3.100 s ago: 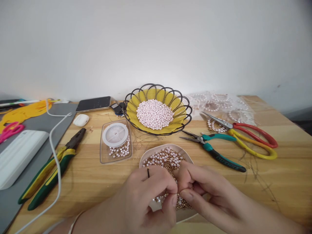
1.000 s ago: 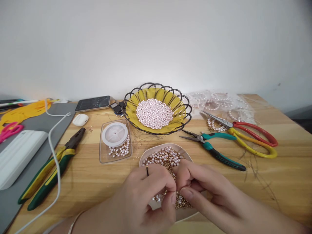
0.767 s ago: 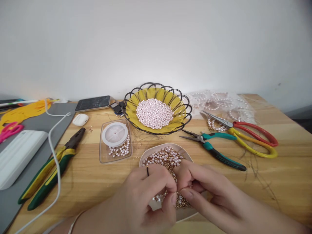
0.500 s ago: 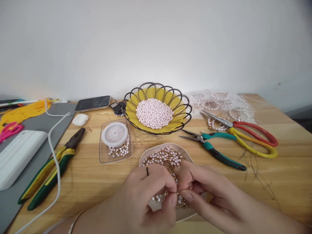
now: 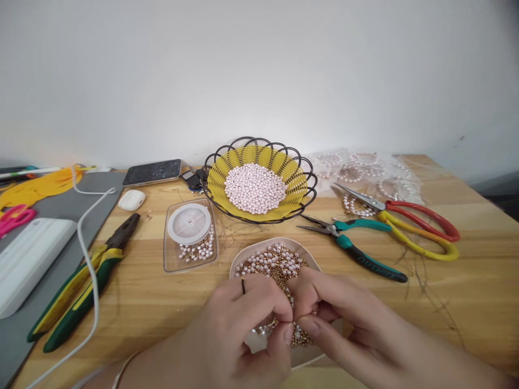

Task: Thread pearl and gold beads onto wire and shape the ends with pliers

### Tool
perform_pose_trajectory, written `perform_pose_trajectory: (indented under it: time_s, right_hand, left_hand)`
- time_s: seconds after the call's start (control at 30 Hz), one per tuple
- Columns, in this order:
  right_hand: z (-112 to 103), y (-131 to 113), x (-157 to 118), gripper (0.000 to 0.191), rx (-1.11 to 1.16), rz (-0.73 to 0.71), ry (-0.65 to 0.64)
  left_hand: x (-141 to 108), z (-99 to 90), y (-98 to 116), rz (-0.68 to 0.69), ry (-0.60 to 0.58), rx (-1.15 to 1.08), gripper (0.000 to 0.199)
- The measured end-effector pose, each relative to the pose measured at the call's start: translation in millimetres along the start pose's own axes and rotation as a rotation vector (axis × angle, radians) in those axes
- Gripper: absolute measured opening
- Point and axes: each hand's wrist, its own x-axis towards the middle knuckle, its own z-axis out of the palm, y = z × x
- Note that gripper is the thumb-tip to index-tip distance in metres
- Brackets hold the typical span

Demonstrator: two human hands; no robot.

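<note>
For fine work this small, we do best with a light, steady pinch: the pieces look tiny and smooth, so too hard a squeeze could shoot one away. It probably pays to work low over the bowl (image 5: pixel 305 254), so that anything slipping drops among the loose beads (image 5: pixel 279 259) rather than rolling off across the table (image 5: pixel 154 302). Small turns of the fingertips should serve us better than moves of the whole wrist, and a little gap between the thumbs would let us see what we are doing.

As for pose, our left hand (image 5: pixel 247 324) comes in from about eight o'clock of the bowl, palm turned inward, its index finger bent down to meet the thumb in a tight pinch. Our right hand (image 5: pixel 348 313) comes in from about four o'clock, index finger curled and thumb laid against it, pointing toward the left fingertips. The two pinches almost meet over the bowl's near half; what they hold between them is too small and hidden to tell. The beads lie in the bowl, beneath and just beyond our fingers. The yellow basket (image 5: pixel 298 186) is at twelve o'clock of the bowl, the clear box (image 5: pixel 176 265) at ten, the teal pliers (image 5: pixel 365 259) at two.
</note>
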Motion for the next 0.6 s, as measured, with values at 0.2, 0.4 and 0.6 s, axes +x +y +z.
perform_pose_trajectory:
  time_s: [0.2,0.4,0.6]
  right_hand:
    - [0.9,0.5,-0.2,0.015,0.102,0.044,-0.024]
    - [-0.4,-2.4,4.6,0.017,0.09,0.033,-0.033]
    - [-1.6,-3.7,3.6,0.017,0.016,0.014,-0.016]
  left_hand:
    - [1.5,-0.8,0.1,-0.003,-0.007,0.005,0.02]
    - [1.1,0.0,-1.0,-0.001,-0.009,-0.025,0.021]
    - [0.4,3.3,-0.3,-0.002,0.037,-0.022,0.02]
